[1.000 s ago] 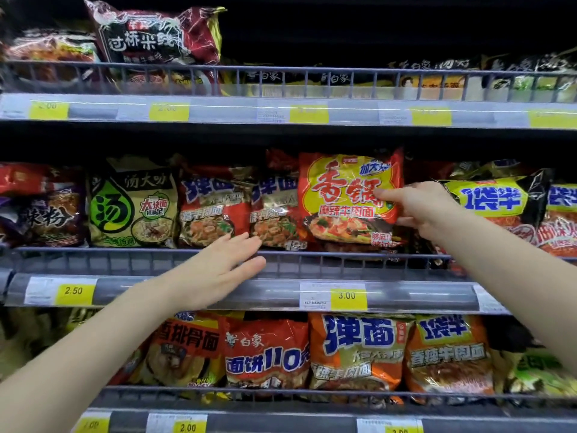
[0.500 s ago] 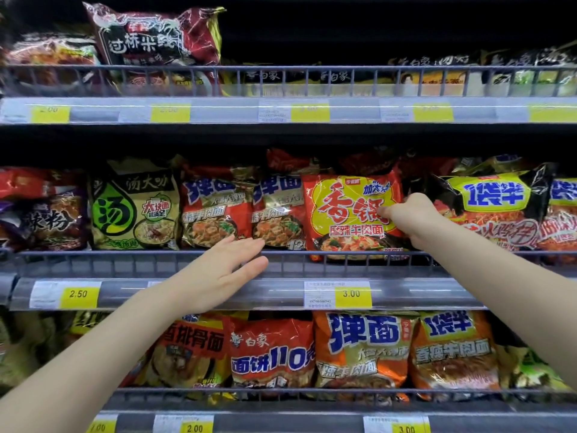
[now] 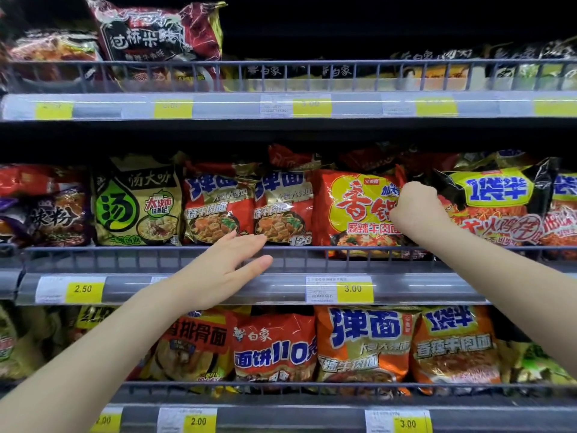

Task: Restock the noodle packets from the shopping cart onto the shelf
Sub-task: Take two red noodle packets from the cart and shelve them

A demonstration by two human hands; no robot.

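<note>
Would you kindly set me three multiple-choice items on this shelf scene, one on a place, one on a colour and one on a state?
1. Where does the red and yellow packet stand?
A. top shelf
B. middle shelf
C. bottom shelf

2. What colour is the 3.00 price tag under it?
A. yellow
B. green
C. pink

3. How is the left hand?
A. clenched on a packet
B. open and empty
C. gripping a price tag

Answers: 1 B, it sits behind the middle shelf's wire rail, with the right hand closed at its edge. 2 A, the price is printed on yellow. 3 B, its fingers are spread flat before the rail.
</note>
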